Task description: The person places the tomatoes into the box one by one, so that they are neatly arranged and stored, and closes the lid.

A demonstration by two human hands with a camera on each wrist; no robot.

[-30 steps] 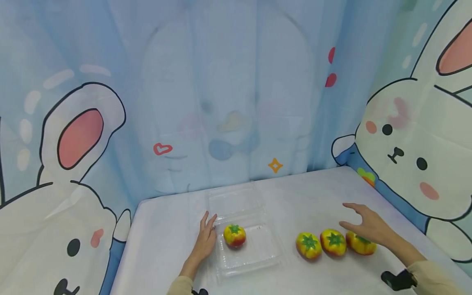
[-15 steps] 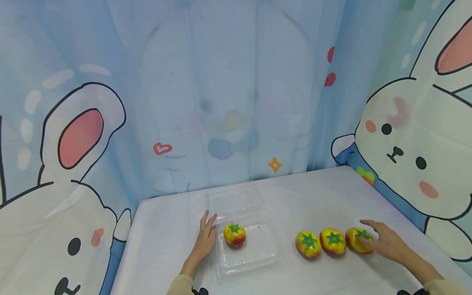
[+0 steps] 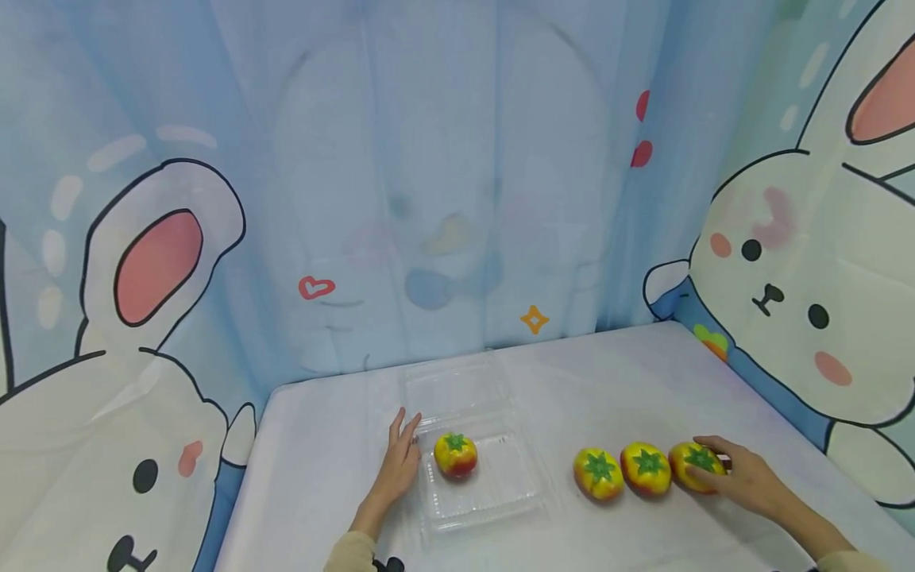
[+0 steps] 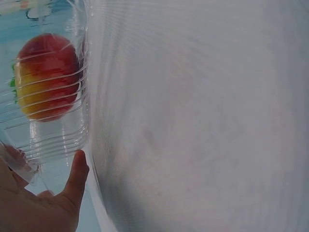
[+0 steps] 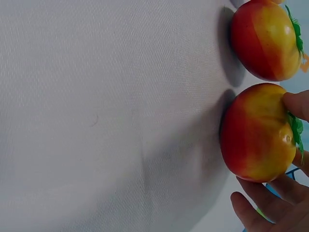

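Note:
My right hand (image 3: 752, 478) grips the rightmost of three artificial persimmons, a yellow-red persimmon (image 3: 688, 467) with a green leafy top. In the right wrist view the thumb lies on the top of this persimmon (image 5: 256, 133), and the other fingers curve around its far side. It stays low at the table surface. My left hand (image 3: 397, 462) rests with fingers extended against the left side of a clear plastic clamshell box (image 3: 493, 518). A fingertip meets the box corner in the left wrist view. Inside the box, toward its left, sits another persimmon (image 3: 454, 456).
Two more persimmons, a middle persimmon (image 3: 646, 469) and a left persimmon (image 3: 598, 475), stand in a row beside the gripped one. The box's transparent lid (image 3: 453, 391) lies folded back behind it. A white cloth (image 3: 593, 381) covers the table, with a blue curtain (image 3: 457, 159) behind.
My right hand has come down and to the right from above the row, and its fingers have closed around the rightmost persimmon. The left hand and the box have stayed in place.

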